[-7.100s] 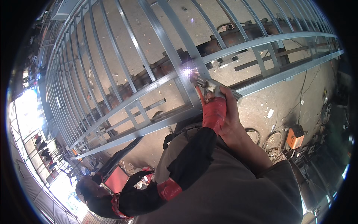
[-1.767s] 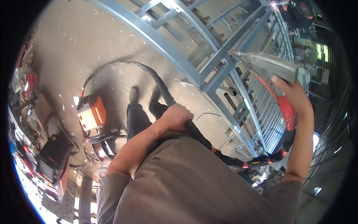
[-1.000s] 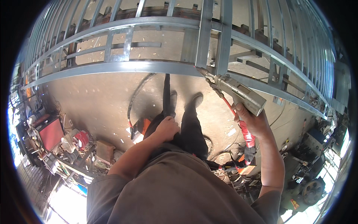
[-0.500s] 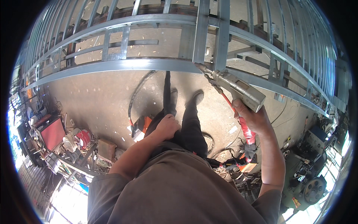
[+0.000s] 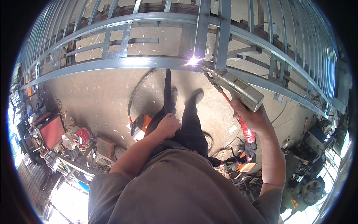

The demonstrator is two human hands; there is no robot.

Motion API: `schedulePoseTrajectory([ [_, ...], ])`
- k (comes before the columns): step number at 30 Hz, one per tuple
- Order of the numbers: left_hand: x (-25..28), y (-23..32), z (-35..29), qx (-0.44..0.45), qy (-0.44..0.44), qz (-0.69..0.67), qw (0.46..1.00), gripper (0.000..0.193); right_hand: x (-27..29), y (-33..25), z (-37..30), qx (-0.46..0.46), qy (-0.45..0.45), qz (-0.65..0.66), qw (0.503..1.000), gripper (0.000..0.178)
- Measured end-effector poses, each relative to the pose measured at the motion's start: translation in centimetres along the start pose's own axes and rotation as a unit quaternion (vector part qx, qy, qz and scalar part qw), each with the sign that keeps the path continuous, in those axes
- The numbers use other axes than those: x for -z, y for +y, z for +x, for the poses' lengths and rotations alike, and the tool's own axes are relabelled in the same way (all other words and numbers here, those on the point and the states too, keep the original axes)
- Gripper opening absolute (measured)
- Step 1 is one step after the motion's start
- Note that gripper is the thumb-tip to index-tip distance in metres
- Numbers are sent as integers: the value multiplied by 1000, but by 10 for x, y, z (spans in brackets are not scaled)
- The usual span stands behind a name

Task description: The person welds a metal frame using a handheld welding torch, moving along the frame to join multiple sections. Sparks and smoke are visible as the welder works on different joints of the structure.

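Note:
My right hand (image 5: 251, 114) is closed round the grip of a grey, boxy welding gun (image 5: 240, 89). The gun's narrow nozzle points up and left at the lower rail (image 5: 149, 62) of a metal frame. A bright violet-white welding spark (image 5: 193, 61) glows on that rail, beside the foot of an upright square tube (image 5: 202, 31). From the gun, a hose wrapped in red (image 5: 246, 128) runs down past my wrist. My left hand (image 5: 169, 125) is closed before my waist, round the lower end of a long, narrow black thing (image 5: 167, 91); its kind I cannot make out.
Railing bars (image 5: 317, 48) curve away on both sides. A dark cable (image 5: 132, 98) lies on the concrete floor (image 5: 93, 93). At left stand a red-topped box (image 5: 52, 132) and a cluttered bench. To the right is a green machine with a wheel (image 5: 312, 191). Cables lie behind my right side.
A bright spark has lit at the nozzle's tip on the lower rail, with light rays around it. Both hands have stayed almost where they were.

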State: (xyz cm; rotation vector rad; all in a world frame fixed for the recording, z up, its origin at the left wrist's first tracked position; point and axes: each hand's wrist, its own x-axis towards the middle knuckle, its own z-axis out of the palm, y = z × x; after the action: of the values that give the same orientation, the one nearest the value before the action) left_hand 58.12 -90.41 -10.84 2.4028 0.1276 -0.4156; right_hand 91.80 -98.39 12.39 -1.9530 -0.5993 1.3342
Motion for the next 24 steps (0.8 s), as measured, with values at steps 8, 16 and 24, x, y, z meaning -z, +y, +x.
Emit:
schedulePoseTrajectory([
  [8, 1, 3, 0, 2, -4, 10, 1000, 8, -2, -4, -2, -1, 4, -13, 1000, 48],
  [16, 0, 3, 1, 5, -7, 18, 1000, 9, -1, -7, -5, -20, 3, -21, 1000, 50],
  [24, 2, 4, 2, 5, -24, 32, 999, 10, 0, -5, -7, -18, -1, -8, 1000, 50],
])
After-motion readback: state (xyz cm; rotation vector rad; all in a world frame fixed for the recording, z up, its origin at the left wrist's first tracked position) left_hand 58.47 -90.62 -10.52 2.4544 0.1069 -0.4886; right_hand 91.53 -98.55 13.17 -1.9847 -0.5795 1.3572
